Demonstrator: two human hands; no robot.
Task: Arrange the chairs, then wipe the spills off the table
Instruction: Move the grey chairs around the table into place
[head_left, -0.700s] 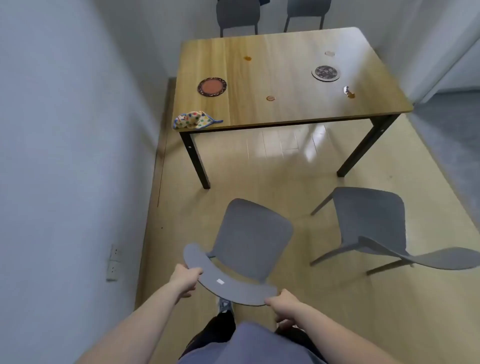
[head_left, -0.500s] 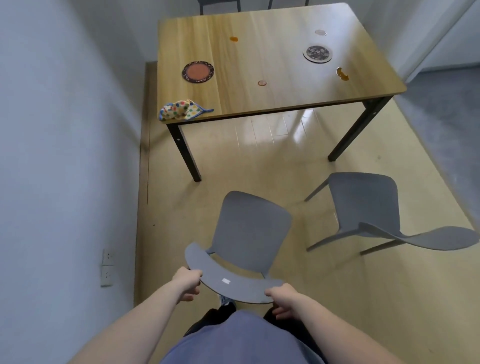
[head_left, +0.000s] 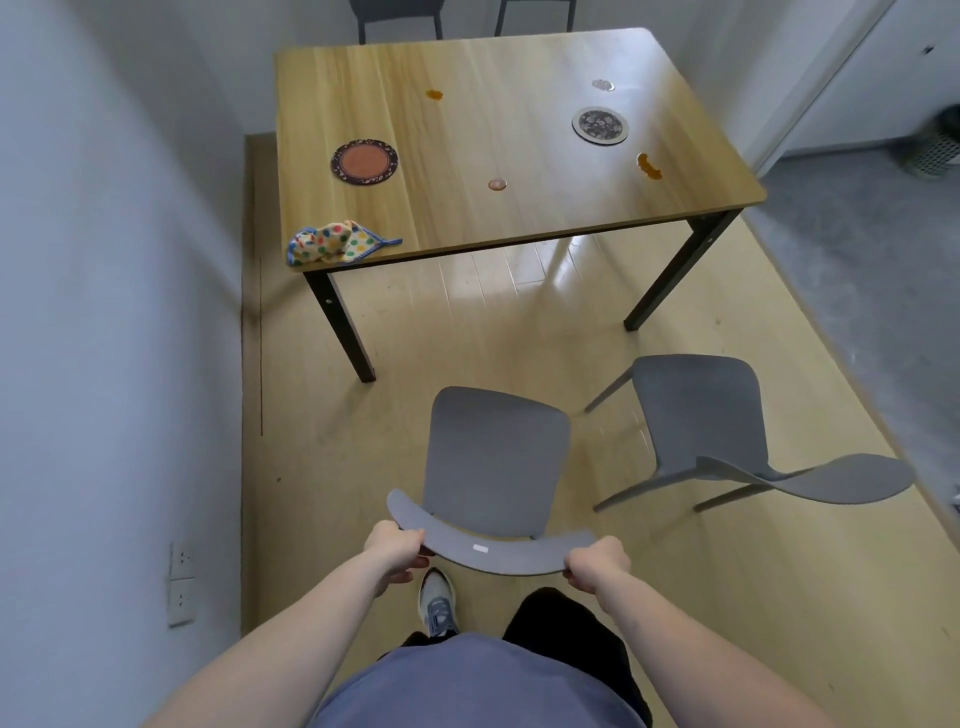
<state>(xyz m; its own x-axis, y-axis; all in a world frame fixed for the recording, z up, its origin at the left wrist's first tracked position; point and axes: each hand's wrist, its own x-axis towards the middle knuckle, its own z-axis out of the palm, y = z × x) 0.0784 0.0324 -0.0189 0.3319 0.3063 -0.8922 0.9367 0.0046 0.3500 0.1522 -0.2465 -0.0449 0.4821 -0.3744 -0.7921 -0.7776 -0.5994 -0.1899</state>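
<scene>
Both hands, left hand (head_left: 396, 546) and right hand (head_left: 596, 564), grasp the grey chair's backrest (head_left: 488, 545) ends, fingers curled underneath and hidden, its legs concealed beneath the seat (head_left: 498, 457).

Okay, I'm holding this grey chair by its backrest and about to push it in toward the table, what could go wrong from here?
1. Both hands, left hand and right hand, grip the held chair at its backrest, so it may swing toward the table leg ahead.
2. The second chair stands close on the right, angled away; its legs could catch yours.
3. The dotted cloth overhangs the table edge; a bump might knock it off.
</scene>
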